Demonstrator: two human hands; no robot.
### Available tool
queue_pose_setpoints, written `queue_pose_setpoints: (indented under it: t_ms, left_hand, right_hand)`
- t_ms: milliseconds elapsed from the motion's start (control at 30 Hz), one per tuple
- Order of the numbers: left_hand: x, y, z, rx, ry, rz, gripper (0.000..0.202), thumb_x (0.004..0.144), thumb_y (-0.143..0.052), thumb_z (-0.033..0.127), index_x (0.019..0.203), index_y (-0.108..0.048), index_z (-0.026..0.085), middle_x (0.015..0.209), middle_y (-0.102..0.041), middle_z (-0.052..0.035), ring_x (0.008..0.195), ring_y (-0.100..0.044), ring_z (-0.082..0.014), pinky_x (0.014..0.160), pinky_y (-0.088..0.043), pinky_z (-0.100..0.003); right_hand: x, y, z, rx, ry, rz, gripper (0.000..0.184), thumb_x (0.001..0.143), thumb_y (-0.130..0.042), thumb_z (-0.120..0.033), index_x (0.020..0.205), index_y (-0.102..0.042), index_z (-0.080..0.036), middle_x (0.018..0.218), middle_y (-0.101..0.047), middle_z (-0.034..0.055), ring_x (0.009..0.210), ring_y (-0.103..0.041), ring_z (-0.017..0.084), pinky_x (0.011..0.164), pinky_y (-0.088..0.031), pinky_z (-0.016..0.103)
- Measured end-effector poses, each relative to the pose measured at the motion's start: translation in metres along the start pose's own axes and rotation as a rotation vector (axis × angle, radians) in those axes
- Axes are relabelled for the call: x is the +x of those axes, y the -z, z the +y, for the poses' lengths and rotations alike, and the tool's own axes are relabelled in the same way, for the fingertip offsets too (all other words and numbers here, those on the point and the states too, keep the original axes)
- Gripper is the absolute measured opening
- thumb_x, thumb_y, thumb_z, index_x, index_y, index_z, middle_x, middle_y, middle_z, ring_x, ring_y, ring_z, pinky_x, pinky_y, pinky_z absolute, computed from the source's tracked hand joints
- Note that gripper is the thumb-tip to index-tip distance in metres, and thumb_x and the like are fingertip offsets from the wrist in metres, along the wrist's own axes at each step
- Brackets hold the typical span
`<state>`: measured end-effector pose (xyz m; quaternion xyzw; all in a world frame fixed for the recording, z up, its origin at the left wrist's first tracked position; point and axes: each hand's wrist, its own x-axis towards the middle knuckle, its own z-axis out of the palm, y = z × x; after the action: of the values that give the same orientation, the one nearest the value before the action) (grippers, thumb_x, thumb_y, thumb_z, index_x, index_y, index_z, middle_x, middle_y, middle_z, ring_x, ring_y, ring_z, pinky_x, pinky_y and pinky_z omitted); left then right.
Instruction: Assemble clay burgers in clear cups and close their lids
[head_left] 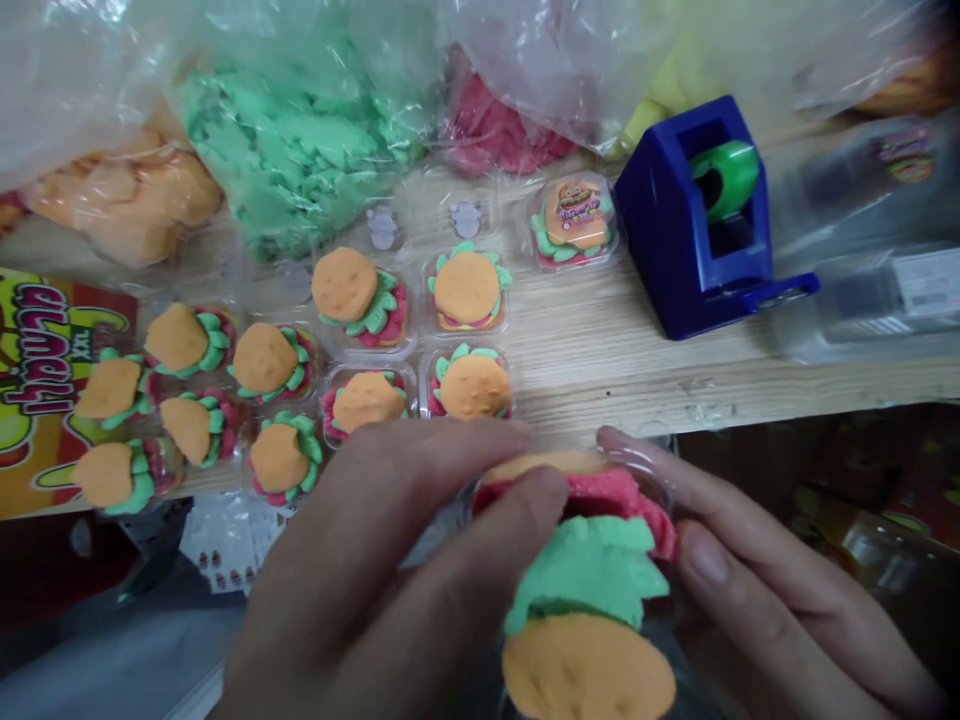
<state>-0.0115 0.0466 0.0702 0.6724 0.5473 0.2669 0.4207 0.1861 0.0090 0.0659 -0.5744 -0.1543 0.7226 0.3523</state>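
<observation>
Close to the camera, my left hand (pixel 390 570) and my right hand (pixel 765 590) both grip one clear plastic cup (pixel 645 455) that holds a burger-shaped candy (pixel 585 590) with orange, green and pink layers. The left thumb and fingers pinch the candy's pink and orange top. The right fingers wrap the cup's right side. Beyond the hands, several open cups with the same burger candies (pixel 367 400) stand in rows on the wooden table (pixel 622 360). One closed, labelled cup (pixel 574 222) sits farther back.
Clear plastic bags of green (pixel 300 140), orange (pixel 124 195) and red (pixel 495 130) candy pieces lie along the back. A blue tape dispenser (pixel 697 220) with a green roll stands at right. A yellow printed box (pixel 45 390) lies at left. Clear lids (pixel 465 215) lie behind the cups.
</observation>
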Motion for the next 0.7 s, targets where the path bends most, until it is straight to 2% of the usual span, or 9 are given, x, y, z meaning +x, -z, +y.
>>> queue_pose_setpoints:
  t_ms: [67, 100, 167, 233, 333, 433, 467, 600, 700]
  left_hand:
    - [0.003, 0.005, 0.004, 0.355, -0.314, -0.016, 0.049, 0.068, -0.071, 0.024, 0.113, -0.058, 0.037, 0.119, -0.059, 0.0115, 0.101, -0.055, -0.0211, 0.088, -0.044, -0.030]
    - [0.005, 0.006, 0.006, 0.435, -0.430, -0.018, 0.048, 0.068, -0.070, 0.028, 0.114, -0.058, 0.034, 0.118, -0.060, 0.0109, 0.099, -0.056, -0.0205, 0.089, -0.043, -0.029]
    - [0.010, 0.007, 0.010, 0.481, -0.555, -0.057, 0.037, 0.072, -0.066, 0.030, 0.109, -0.062, 0.031, 0.115, -0.063, 0.0101, 0.094, -0.056, -0.0186, 0.093, -0.040, -0.028]
    - [0.013, 0.004, 0.011, 0.466, -0.565, -0.105, 0.026, 0.077, -0.062, 0.026, 0.102, -0.064, 0.027, 0.106, -0.067, 0.0082, 0.089, -0.056, -0.0163, 0.094, -0.037, -0.027]
    - [0.017, -0.004, 0.012, 0.434, -0.424, -0.125, 0.022, 0.079, -0.061, 0.022, 0.101, -0.061, 0.021, 0.091, -0.069, 0.0029, 0.082, -0.055, -0.0145, 0.086, -0.039, -0.025]
    - [0.021, -0.009, 0.017, 0.299, -0.284, -0.183, 0.016, 0.077, -0.062, 0.018, 0.093, -0.063, 0.022, 0.086, -0.067, 0.0015, 0.078, -0.057, -0.0138, 0.075, -0.043, -0.023]
    - [0.022, -0.011, 0.019, 0.202, -0.197, -0.156, 0.013, 0.078, -0.061, 0.018, 0.090, -0.063, 0.023, 0.086, -0.067, 0.0020, 0.077, -0.058, -0.0134, 0.072, -0.045, -0.023]
    - [0.030, -0.014, 0.029, -0.394, 0.294, 0.134, 0.008, 0.085, -0.053, 0.022, 0.088, -0.059, 0.027, 0.076, -0.065, 0.0049, 0.067, -0.060, -0.0097, 0.061, -0.048, -0.017]
    - [0.038, -0.010, 0.029, -0.815, 0.406, 0.088, 0.013, 0.085, -0.053, 0.026, 0.095, -0.061, 0.026, 0.074, -0.066, 0.0032, 0.065, -0.062, -0.0098, 0.061, -0.050, -0.018]
  right_hand:
    - [0.002, 0.002, 0.001, -0.016, 0.006, -0.012, 0.035, 0.075, -0.060, -0.049, 0.109, -0.061, -0.043, 0.111, -0.067, -0.0051, 0.099, -0.064, 0.019, 0.075, -0.055, 0.021]
    - [0.003, 0.003, 0.002, -0.018, 0.010, -0.020, 0.034, 0.076, -0.059, -0.048, 0.109, -0.061, -0.043, 0.112, -0.067, -0.0054, 0.099, -0.064, 0.019, 0.074, -0.055, 0.020]
    - [0.004, 0.003, 0.001, -0.009, 0.032, -0.038, 0.031, 0.079, -0.057, -0.046, 0.109, -0.061, -0.044, 0.115, -0.065, -0.0062, 0.102, -0.063, 0.018, 0.073, -0.055, 0.018]
    - [0.006, 0.003, 0.001, -0.006, 0.078, -0.043, 0.028, 0.081, -0.056, -0.043, 0.108, -0.062, -0.042, 0.118, -0.063, -0.0061, 0.108, -0.059, 0.017, 0.077, -0.053, 0.019]
    - [0.009, 0.002, 0.004, -0.013, 0.145, -0.033, 0.025, 0.083, -0.055, -0.038, 0.107, -0.064, -0.040, 0.122, -0.061, -0.0051, 0.115, -0.053, 0.018, 0.085, -0.051, 0.022]
    - [0.013, 0.001, 0.007, 0.026, 0.126, -0.015, 0.025, 0.085, -0.053, -0.035, 0.107, -0.063, -0.038, 0.127, -0.057, -0.0045, 0.117, -0.051, 0.020, 0.081, -0.053, 0.024]
    - [0.014, 0.001, 0.008, 0.045, 0.105, -0.008, 0.025, 0.085, -0.053, -0.035, 0.107, -0.063, -0.037, 0.127, -0.056, -0.0039, 0.117, -0.052, 0.020, 0.081, -0.054, 0.026]
    - [0.017, 0.001, 0.008, 0.145, 0.016, -0.031, 0.025, 0.084, -0.053, -0.038, 0.107, -0.063, -0.037, 0.122, -0.061, -0.0013, 0.111, -0.057, 0.022, 0.082, -0.053, 0.034]
    - [0.019, 0.003, 0.009, 0.197, -0.034, -0.046, 0.026, 0.081, -0.056, -0.041, 0.106, -0.063, -0.037, 0.122, -0.061, -0.0003, 0.109, -0.058, 0.025, 0.080, -0.054, 0.039]
